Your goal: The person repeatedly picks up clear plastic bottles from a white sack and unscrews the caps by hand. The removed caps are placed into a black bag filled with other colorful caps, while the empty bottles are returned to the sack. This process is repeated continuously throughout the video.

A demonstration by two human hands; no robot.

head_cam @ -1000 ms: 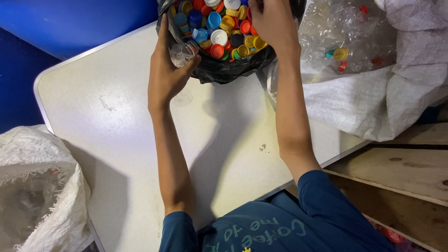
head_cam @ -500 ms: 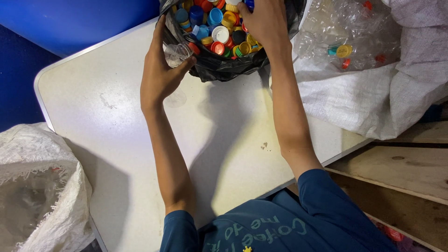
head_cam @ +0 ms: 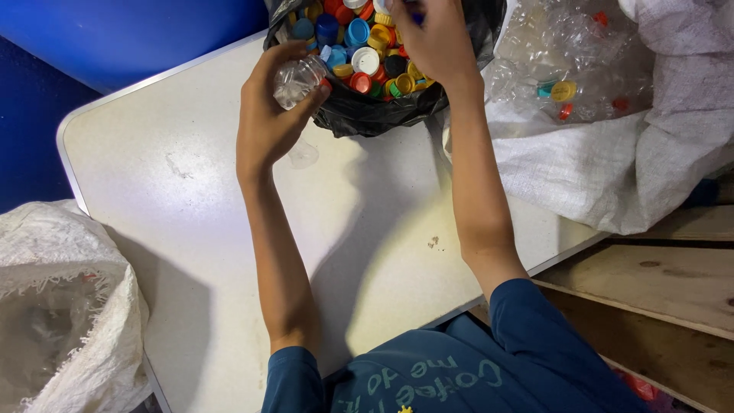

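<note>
My left hand [head_cam: 267, 118] grips a small clear plastic bottle [head_cam: 298, 79] at the left rim of a black bag [head_cam: 367, 115]. The bag sits at the far side of the white table [head_cam: 191, 222] and is full of coloured bottle caps [head_cam: 365, 53]. My right hand [head_cam: 436, 38] hovers over the caps at the top edge of view, fingers bent and pinched together. Something dark blue shows at its fingertips, too small to tell what.
A white woven sack [head_cam: 612, 153] at the right holds crushed clear bottles [head_cam: 558, 69], some with caps on. Another white woven sack [head_cam: 61, 306] stands open at the lower left. A blue barrel [head_cam: 153, 30] is behind the table. Wooden boards [head_cam: 657, 283] lie at the right.
My left hand with the bottle has drawn slightly back from the bag's rim toward me. My right hand has stayed over the caps, shifting little.
</note>
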